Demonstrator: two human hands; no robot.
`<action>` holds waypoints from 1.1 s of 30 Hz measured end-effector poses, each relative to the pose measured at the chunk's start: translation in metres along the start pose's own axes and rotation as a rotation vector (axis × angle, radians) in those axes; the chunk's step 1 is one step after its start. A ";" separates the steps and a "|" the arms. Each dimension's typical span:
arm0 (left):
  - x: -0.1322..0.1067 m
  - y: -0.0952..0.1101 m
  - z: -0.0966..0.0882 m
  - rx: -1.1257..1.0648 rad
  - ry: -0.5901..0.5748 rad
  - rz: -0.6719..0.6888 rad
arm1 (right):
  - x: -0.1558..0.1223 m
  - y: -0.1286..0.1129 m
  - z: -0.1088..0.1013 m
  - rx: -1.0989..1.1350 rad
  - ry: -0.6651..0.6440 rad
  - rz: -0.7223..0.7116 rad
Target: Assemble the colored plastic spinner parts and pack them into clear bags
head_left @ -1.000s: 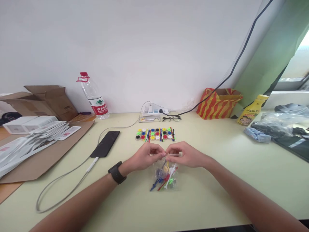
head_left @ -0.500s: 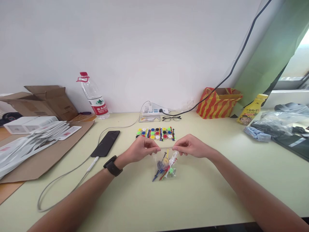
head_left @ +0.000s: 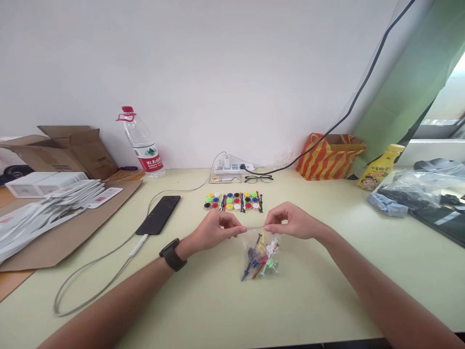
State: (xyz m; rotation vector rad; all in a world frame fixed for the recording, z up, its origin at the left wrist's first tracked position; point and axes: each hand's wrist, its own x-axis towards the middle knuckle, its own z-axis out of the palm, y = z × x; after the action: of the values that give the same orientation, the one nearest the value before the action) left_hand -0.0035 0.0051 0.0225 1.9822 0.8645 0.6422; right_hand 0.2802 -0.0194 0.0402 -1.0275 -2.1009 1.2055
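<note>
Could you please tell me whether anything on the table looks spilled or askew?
Nothing looks spilled around the bag. The water bottle and yellow bottle oddly appear to lean outward, perhaps only lens distortion.

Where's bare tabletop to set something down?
Bare: between right forearm and blue packet; also between it and left forearm, nearer than the clear bag. Crowded: far left, cardboard and white packaging; back centre, power strip and glasses.

In the frame's lower centre, a clear plastic bag [head_left: 250,238], top edge [head_left: 255,228] drawn straight, contains jumbled blue, red and white plastic arrows [head_left: 246,272] and round yellow and dark discs [head_left: 260,249].
</note>
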 end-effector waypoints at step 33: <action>-0.002 -0.012 0.012 0.179 -0.090 -0.076 | 0.010 0.091 -0.036 -1.182 0.471 0.133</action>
State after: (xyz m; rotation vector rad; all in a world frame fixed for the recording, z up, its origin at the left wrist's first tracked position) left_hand -0.0001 0.0027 0.0065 2.1086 0.9656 0.4416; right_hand 0.3335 0.0356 -0.0218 -1.7022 -2.2736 -0.3993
